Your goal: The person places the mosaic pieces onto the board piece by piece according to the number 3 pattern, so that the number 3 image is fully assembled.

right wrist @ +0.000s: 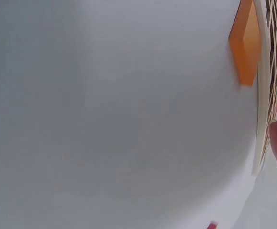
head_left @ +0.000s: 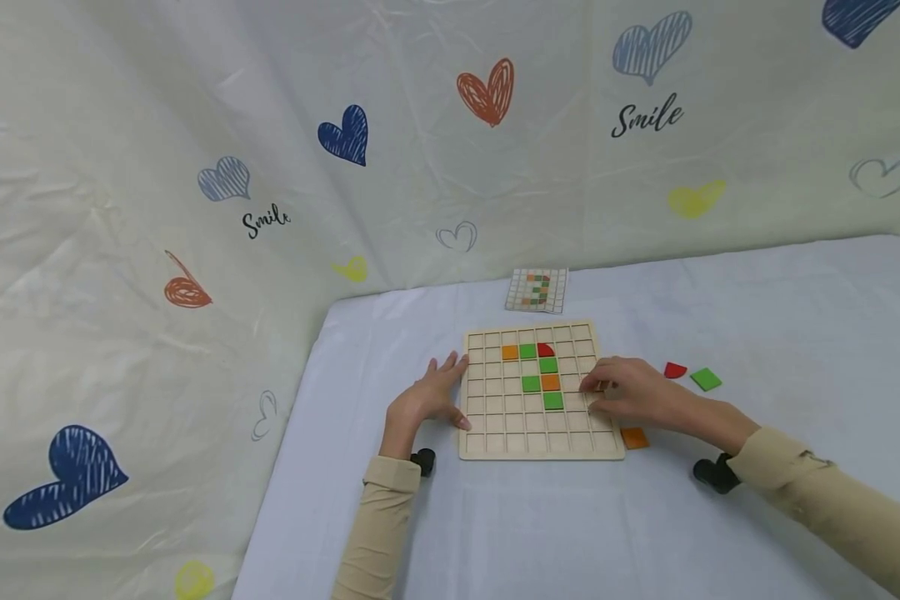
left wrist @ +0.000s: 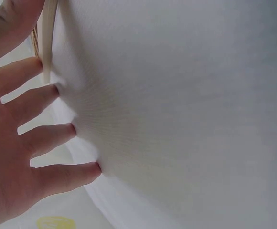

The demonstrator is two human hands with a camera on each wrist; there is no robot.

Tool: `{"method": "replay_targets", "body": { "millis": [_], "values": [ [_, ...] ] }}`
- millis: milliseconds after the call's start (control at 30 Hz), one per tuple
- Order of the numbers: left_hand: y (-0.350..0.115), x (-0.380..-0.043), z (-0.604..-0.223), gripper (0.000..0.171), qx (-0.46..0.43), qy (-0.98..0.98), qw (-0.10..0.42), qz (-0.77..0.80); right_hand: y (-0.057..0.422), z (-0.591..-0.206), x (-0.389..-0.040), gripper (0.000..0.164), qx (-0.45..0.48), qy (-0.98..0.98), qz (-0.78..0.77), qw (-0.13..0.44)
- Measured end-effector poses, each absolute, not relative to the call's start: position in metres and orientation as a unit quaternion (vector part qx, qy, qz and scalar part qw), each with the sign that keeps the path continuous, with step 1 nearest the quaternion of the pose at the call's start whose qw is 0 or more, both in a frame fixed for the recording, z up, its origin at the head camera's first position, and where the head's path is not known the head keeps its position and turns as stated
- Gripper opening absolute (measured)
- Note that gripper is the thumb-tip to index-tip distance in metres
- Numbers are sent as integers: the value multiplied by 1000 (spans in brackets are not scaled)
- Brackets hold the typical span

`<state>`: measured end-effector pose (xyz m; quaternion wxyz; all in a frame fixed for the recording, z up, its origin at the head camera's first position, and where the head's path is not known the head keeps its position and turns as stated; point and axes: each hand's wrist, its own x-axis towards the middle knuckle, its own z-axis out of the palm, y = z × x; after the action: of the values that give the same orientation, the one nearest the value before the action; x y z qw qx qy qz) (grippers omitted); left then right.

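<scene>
A wooden grid board (head_left: pixel 502 423) lies flat on the table. On it sit several green and orange square tiles and one red rounded tile (head_left: pixel 545 349), laid in a hooked shape. My left hand (head_left: pixel 427 398) is spread at the board's left edge, thumb and index fingertips against it. In the left wrist view the other fingertips press the cloth (left wrist: pixel 176 119). Over the board's right side is my right hand (head_left: pixel 633 390), fingers bent and thumb apart, with no tile showing between them. An orange tile (head_left: pixel 634 438) lies against the board's right edge, near that hand.
A pattern card (head_left: pixel 537 290) showing a similar coloured shape lies behind the board. To the right of the board are a loose red rounded tile (head_left: pixel 675 370) and a green square tile (head_left: pixel 707 379). A curtain with printed hearts (head_left: pixel 487 92) hangs behind the table.
</scene>
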<state>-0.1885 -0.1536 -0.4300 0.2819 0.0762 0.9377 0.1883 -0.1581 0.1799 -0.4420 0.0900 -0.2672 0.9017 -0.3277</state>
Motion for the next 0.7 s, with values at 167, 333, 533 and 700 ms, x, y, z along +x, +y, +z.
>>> {"method": "replay_targets", "body": {
  "millis": [167, 333, 533, 700],
  "values": [
    [-154, -189, -431, 119, 77, 939, 280, 187, 198, -442, -154, 21, -268, 906, -324, 55],
    [-155, -189, -432, 119, 78, 939, 279, 183, 218, -446, -154, 22, -268, 916, -297, 4],
    [-156, -189, -432, 119, 80, 939, 279, 185, 245, -451, -157, 21, -233, 929, -288, -15],
    [-155, -189, -432, 119, 81, 939, 278, 185, 261, -453, -160, 22, -213, 938, -273, -15]
  ]
}}
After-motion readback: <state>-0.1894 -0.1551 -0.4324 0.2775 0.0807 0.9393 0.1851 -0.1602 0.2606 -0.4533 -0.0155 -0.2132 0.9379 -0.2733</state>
